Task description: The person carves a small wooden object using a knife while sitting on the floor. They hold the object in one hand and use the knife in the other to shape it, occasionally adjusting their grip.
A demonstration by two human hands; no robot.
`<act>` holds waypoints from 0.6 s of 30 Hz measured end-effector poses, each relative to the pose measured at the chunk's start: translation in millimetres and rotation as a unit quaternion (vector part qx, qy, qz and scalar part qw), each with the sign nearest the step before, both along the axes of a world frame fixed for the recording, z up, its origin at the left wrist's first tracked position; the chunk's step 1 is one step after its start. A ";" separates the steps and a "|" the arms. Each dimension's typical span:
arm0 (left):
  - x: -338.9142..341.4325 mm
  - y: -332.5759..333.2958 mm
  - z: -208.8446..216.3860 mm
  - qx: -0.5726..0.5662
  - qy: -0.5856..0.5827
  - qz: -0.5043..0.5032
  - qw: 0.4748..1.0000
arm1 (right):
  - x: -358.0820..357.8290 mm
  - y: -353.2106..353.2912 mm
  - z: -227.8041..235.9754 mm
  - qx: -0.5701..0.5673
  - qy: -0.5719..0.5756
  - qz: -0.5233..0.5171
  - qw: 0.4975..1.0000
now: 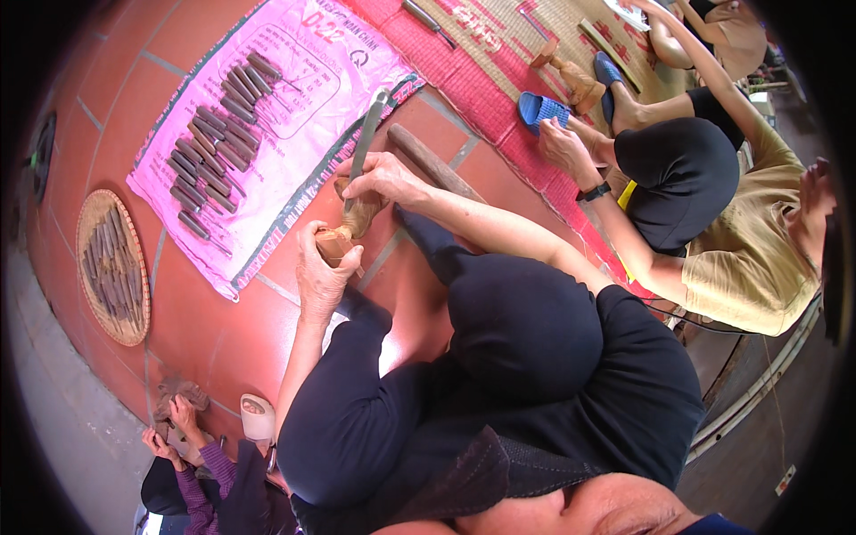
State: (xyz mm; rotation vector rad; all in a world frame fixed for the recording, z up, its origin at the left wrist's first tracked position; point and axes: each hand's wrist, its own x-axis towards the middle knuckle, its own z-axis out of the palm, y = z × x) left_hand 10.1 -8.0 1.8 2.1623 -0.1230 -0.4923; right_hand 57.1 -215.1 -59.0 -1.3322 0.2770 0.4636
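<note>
My left hand [327, 272] is wrapped round the lower end of a light-brown carved wood piece [359, 217], steadying it above the tiled floor between my knees. At the upper end of that piece is my right hand [385, 181], closed on a long, flat, grey-green metal tool [366, 134] with a rounded end that points up and away. The tool's lower end is partly hidden by my fingers, and I cannot tell whether its edge touches the wood. A thick round wooden stick [432, 162] lies on the floor just beyond my right wrist.
Rows of dark-handled carving tools [214, 147] lie on a pink printed sack [294, 169] ahead. Far left, a round woven basket [138, 330] holds more. At right, a person in a tan shirt [749, 259] sits by a red mat [473, 98]. Lower left, another person's hands [183, 419] hold brown cloth-like material.
</note>
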 end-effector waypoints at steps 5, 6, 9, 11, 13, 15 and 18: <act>-1.1 -0.2 3.6 0.017 -0.034 -0.029 0.999 | 7.0 -11.7 5.1 0.080 0.075 -0.104 0.988; -0.9 -0.7 5.0 0.011 -0.006 -0.019 1.000 | 5.5 -13.5 10.9 0.074 0.087 -0.102 0.988; -1.7 -2.2 2.8 -0.019 0.033 0.008 0.999 | -2.9 -2.0 4.5 0.037 0.017 -0.037 0.998; -1.6 -2.5 0.2 -0.021 0.023 0.014 0.999 | -3.0 -3.3 12.9 0.033 0.032 -0.039 0.998; -1.6 -0.3 1.9 0.003 -0.011 -0.011 1.000 | 2.4 -10.4 -7.7 0.029 0.036 -0.076 0.996; -1.2 -0.8 3.1 0.009 -0.018 -0.022 1.000 | 7.0 -18.3 -9.7 -0.002 0.040 -0.082 0.996; -1.1 -2.3 4.5 -0.001 0.004 -0.014 1.000 | 2.3 -5.0 -1.6 0.063 0.023 -0.078 0.995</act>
